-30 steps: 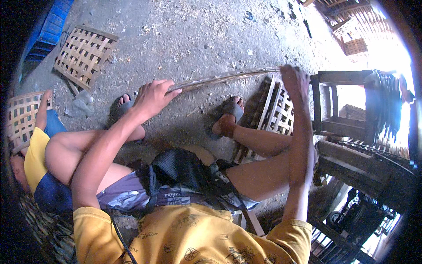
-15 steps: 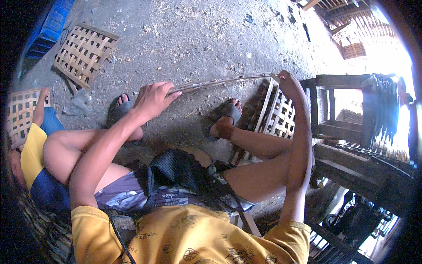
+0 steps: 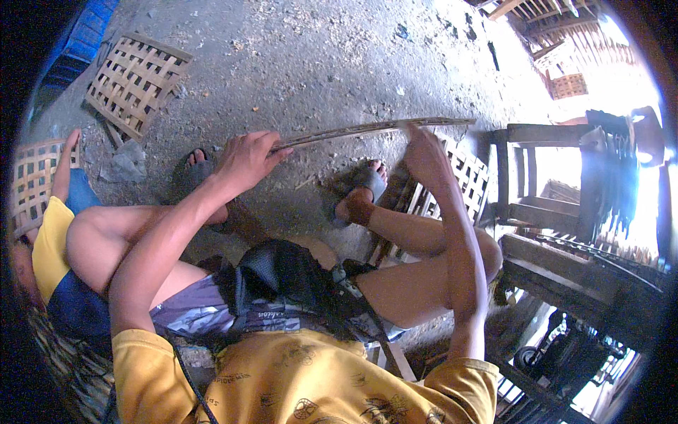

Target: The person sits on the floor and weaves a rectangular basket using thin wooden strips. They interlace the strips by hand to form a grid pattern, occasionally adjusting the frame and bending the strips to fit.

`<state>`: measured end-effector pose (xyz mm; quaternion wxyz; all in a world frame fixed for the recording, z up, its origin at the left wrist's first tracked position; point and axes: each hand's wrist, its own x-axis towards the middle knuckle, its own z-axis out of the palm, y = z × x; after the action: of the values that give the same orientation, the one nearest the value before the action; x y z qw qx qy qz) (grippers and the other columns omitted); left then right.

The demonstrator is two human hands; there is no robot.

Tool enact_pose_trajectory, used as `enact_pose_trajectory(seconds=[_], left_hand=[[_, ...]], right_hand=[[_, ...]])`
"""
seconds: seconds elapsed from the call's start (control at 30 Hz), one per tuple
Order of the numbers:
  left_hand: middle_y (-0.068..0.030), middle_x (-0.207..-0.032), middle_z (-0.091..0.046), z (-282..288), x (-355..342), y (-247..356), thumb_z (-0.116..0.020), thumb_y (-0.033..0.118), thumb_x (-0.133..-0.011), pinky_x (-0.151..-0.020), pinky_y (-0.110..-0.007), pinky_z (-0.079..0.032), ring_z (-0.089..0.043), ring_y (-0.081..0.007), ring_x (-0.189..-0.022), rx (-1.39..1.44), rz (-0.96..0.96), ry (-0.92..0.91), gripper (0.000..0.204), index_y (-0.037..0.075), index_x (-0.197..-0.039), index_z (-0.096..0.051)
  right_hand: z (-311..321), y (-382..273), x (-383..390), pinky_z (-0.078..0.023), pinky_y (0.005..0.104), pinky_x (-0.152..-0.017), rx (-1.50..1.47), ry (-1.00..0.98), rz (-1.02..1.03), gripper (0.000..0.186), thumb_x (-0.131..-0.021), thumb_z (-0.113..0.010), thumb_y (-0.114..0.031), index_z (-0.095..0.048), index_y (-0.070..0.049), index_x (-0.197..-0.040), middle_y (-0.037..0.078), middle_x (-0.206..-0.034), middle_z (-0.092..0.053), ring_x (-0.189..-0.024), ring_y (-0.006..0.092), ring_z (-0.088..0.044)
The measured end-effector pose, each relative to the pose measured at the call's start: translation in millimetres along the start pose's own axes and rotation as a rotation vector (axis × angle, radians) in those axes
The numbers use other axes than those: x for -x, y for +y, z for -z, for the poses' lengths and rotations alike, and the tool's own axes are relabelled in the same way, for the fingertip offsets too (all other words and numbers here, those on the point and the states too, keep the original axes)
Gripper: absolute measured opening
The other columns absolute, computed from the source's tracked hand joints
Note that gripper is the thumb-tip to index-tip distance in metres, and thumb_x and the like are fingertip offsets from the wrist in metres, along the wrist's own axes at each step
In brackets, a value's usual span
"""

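In front of my knees, my left hand [image 3: 244,164] is closed around the near end of a long, thin bamboo strip [image 3: 353,131], which may be several strips lying together. The strip runs to the right, bowed slightly upward in the middle. My right hand [image 3: 426,157] is blurred by motion, with its fingers drawn together against the strip, short of its far end. Whether they hold the strip or a small tool against it cannot be made out. Past my right hand, the strip's tip sticks out free.
A woven bamboo panel [image 3: 138,86] rests at upper left near a blue crate [image 3: 81,39]; another woven panel [image 3: 462,180] stands beside my right foot. At far left is a person in a yellow shirt [image 3: 53,244]. A wooden frame [image 3: 544,208] stands at right. Debris dots the floor.
My right hand has moved left along the strip, away from its far end, so the tip now shows beyond it. My left hand keeps its hold in the same place.
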<state>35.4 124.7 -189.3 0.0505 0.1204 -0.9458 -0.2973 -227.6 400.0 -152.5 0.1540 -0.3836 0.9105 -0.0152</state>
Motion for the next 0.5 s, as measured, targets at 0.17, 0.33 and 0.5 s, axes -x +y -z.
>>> enact_pose_trajectory(seconds=[0.17,0.33,0.5], left_hand=[[-0.0191,-0.090,-0.070,-2,3,-5,-0.069,0.038,-0.098,-0.071,-0.053,-0.055,-0.071,-0.0427,-0.086,-0.008,-0.011,-0.004,0.035,0.003,-0.099,-0.066],[-0.0185,-0.089,-0.070,-2,8,-3,-0.068,0.039,-0.099,-0.071,-0.052,-0.055,-0.071,-0.0409,-0.085,-0.072,-0.001,0.003,0.036,0.003,-0.098,-0.066],[-0.0180,-0.089,-0.071,-2,-8,7,-0.068,0.040,-0.099,-0.072,-0.052,-0.056,-0.071,-0.0410,-0.085,-0.049,0.004,-0.049,0.036,0.005,-0.098,-0.067]], right_hand=[[52,-8,21,-0.054,0.0497,-0.097,-0.093,-0.042,-0.060,0.041,-0.091,-0.052,-0.007,-0.065,-0.007,-0.130,0.030,-0.116,-0.070,-0.108,0.0436,-0.070],[69,29,12,-0.056,0.0500,-0.092,-0.078,0.065,-0.236,0.051,-0.092,-0.050,-0.007,-0.064,-0.015,-0.140,0.030,-0.115,-0.071,-0.097,0.0402,-0.073],[11,70,11,-0.051,0.0491,-0.103,0.160,0.158,-0.064,0.052,-0.091,-0.050,-0.007,-0.061,-0.005,-0.141,0.030,-0.123,-0.068,-0.108,0.0413,-0.069]])
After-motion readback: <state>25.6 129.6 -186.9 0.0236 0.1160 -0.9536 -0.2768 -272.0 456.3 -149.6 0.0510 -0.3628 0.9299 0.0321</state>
